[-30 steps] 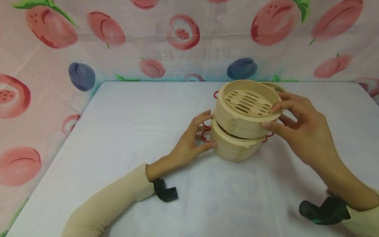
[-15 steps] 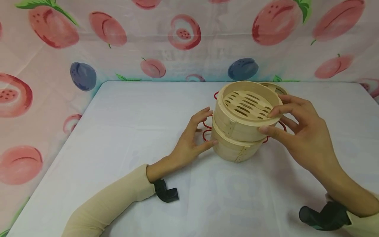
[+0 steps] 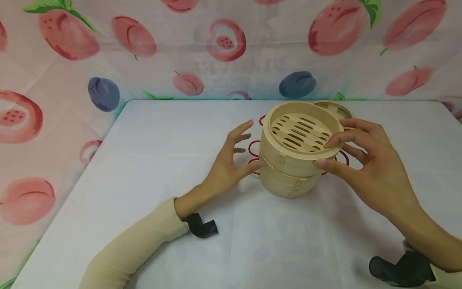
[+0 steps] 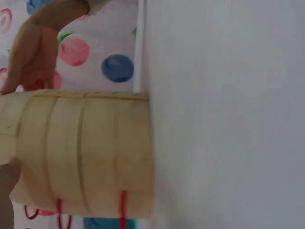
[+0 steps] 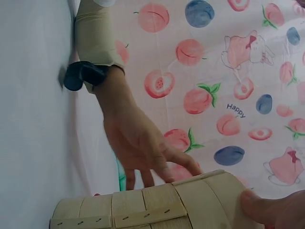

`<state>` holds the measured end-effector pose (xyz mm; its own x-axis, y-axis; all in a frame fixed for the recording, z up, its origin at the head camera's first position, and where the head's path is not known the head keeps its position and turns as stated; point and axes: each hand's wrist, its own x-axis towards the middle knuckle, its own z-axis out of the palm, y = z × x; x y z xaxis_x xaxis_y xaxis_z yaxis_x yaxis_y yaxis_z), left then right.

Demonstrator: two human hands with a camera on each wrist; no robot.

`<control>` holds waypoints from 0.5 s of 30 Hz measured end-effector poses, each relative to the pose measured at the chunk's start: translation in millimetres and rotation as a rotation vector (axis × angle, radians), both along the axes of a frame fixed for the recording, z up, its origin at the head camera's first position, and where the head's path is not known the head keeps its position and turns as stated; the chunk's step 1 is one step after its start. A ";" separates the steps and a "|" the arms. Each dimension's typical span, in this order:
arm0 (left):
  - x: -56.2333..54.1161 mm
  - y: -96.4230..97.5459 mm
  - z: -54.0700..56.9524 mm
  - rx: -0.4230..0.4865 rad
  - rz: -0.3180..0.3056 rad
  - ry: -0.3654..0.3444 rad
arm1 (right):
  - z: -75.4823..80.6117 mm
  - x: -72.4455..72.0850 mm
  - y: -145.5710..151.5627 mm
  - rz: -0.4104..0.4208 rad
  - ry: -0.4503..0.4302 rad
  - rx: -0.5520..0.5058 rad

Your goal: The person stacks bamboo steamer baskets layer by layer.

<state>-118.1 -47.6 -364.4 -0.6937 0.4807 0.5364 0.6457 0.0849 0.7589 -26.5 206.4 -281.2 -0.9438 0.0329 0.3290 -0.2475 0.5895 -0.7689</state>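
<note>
Fruit-print cloth (image 3: 72,92): hangs at the left and along the back of the white table (image 3: 173,144).
Left sleeve (image 3: 133,241): beige, with a black wrist piece (image 3: 202,226) at its cuff.
Left hand (image 3: 223,166): fingers spread wide, gripping nothing; the thumb tip overlaps the stack's side, though whether it touches is hard to tell.
Red loops (image 3: 249,149): stick out from the stack's side, beside the thumb.
Lower steamer basket (image 3: 279,184): upright on the table, right of centre.
Upper steamer basket (image 3: 303,163): sits on the lower one, slotted floor visible inside.
Round bamboo piece (image 3: 341,110): behind the stack, partly hidden.
Right hand (image 3: 375,164): pinches the upper basket's rim, thumb outside, a fingertip inside.
</note>
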 end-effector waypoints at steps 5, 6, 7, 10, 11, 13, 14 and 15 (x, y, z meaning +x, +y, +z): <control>-8.0 2.3 17.5 -0.007 -0.049 0.037 | -0.7 0.1 4.1 0.033 0.008 0.025; -10.2 3.6 19.7 -0.014 -0.064 0.050 | -1.3 -0.3 6.5 0.047 0.009 0.029; -12.2 4.4 21.4 -0.024 -0.078 0.054 | -1.7 -1.0 9.4 0.067 0.010 0.028; -16.8 5.3 22.8 -0.063 -0.112 0.040 | -4.2 -5.9 20.2 0.147 -0.010 0.014; -17.6 5.2 22.4 -0.077 -0.120 0.027 | -5.5 -8.1 24.3 0.182 -0.021 -0.002; -18.8 5.0 20.4 -0.100 -0.138 0.006 | -8.9 -14.0 32.9 0.297 -0.033 -0.106; -19.3 5.0 19.1 -0.105 -0.148 0.005 | -10.7 -17.3 36.9 0.347 -0.043 -0.154; -19.6 5.1 17.9 -0.104 -0.157 0.005 | -12.4 -20.5 40.8 0.403 -0.047 -0.208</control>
<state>-137.7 -42.5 -346.6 -0.6032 0.6358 0.4816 0.6613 0.0611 0.7477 -47.0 247.1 -293.6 -0.9086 -0.2788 0.3109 -0.3875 0.2851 -0.8767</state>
